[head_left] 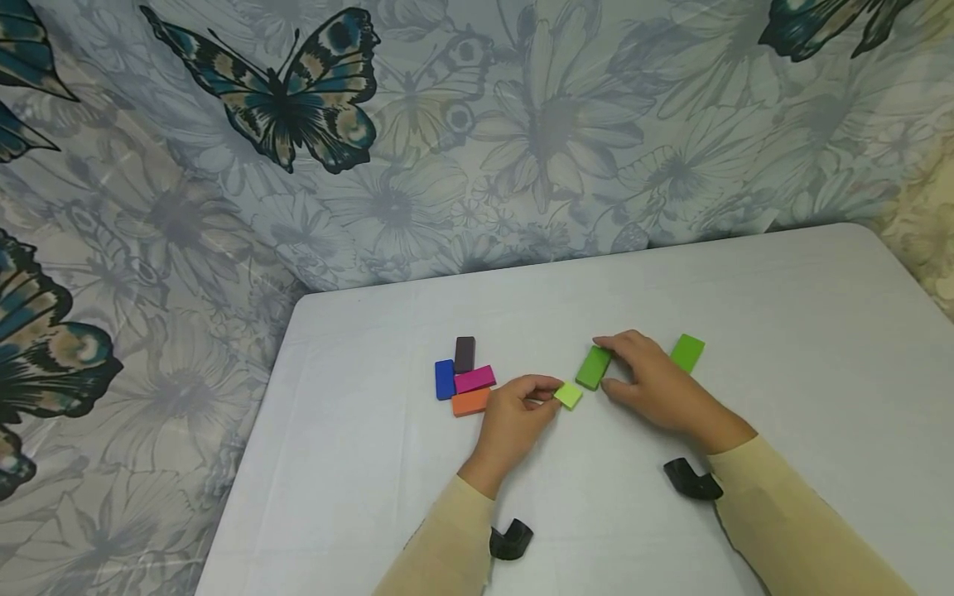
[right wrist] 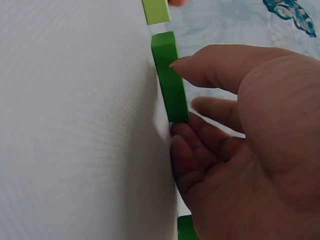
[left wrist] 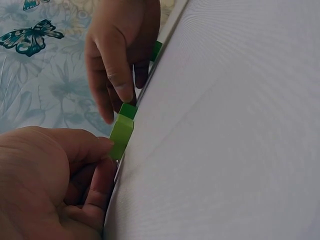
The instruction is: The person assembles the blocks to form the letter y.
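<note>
In the head view my left hand pinches a small lime-green block between thumb and fingertips, at the table's middle. A longer green block lies just right of it, a narrow gap between them. My right hand is spread loosely around that block's right side, index fingertip at its far end. In the right wrist view the thumb appears to touch the green block, with the other fingers loosely bent near its lower end. Another green block lies beyond the right hand, partly hidden.
Left of the hands lies a cluster of blocks: dark brown, blue, magenta and orange. They rest on the white table. A butterfly-and-flower patterned cloth hangs behind and to the left.
</note>
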The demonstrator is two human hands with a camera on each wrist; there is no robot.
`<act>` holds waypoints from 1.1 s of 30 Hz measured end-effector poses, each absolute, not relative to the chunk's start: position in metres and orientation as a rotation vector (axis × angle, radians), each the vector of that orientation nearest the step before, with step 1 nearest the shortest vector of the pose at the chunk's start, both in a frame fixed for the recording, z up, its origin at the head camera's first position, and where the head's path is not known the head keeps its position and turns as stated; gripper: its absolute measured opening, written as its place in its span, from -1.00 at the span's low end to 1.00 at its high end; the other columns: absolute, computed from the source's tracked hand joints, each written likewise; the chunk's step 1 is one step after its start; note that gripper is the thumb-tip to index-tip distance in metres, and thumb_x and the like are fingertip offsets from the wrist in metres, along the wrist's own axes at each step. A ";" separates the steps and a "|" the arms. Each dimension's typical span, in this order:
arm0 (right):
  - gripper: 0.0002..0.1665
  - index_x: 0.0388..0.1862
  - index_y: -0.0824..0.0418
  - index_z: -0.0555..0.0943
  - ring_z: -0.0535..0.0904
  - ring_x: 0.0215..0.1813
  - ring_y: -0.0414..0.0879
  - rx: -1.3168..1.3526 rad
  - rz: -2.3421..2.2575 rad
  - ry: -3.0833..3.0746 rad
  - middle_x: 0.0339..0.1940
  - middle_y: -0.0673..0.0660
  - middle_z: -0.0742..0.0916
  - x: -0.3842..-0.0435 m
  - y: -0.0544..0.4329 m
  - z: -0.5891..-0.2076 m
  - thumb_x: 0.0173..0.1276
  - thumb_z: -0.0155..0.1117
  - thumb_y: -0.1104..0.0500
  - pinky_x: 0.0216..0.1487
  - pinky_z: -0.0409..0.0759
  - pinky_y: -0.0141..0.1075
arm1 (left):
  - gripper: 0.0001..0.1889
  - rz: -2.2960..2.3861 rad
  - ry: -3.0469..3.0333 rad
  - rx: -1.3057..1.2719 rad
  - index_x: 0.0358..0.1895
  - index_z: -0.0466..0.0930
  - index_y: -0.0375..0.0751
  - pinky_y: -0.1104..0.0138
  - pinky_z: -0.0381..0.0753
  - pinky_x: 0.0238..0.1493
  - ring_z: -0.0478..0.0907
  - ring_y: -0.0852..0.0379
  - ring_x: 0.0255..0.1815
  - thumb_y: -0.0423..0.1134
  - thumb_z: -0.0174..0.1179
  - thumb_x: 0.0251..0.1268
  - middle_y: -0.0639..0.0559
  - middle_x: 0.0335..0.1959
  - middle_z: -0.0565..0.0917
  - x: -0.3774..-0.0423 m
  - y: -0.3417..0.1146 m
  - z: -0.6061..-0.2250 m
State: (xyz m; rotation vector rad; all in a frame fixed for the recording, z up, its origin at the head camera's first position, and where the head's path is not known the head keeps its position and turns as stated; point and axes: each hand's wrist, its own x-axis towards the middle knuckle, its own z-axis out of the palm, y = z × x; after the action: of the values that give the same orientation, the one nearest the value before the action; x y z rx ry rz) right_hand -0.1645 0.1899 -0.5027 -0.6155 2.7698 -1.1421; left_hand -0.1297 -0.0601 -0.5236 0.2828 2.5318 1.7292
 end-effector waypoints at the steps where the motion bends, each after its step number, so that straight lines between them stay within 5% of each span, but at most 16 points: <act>1: -0.35 0.49 0.45 0.50 0.52 0.38 0.29 -0.612 -1.143 2.771 0.27 0.35 0.63 -0.164 0.190 -0.502 0.47 0.40 0.33 0.39 0.43 0.26 | -0.74 1.729 2.532 0.288 0.07 0.87 -0.12 0.37 0.73 -0.10 0.68 0.32 -0.21 -0.45 0.46 0.40 0.18 -0.17 0.79 -0.130 -0.060 -0.524; 33: -0.46 0.38 0.40 0.64 0.60 0.18 0.14 -0.576 -1.163 2.787 0.17 0.24 0.69 -0.161 0.187 -0.501 0.47 0.48 0.32 0.23 0.56 0.15 | -0.71 1.679 2.540 0.294 0.08 0.87 -0.08 0.38 0.71 -0.14 0.65 0.33 -0.23 -0.46 0.46 0.40 0.18 -0.14 0.80 -0.128 -0.060 -0.521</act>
State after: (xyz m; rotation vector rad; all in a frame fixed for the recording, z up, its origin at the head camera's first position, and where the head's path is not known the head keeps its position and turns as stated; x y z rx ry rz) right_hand -0.1609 0.1866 -0.5008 -0.5763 2.7868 -1.1626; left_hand -0.1284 -0.0597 -0.5206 0.2939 2.5395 1.6791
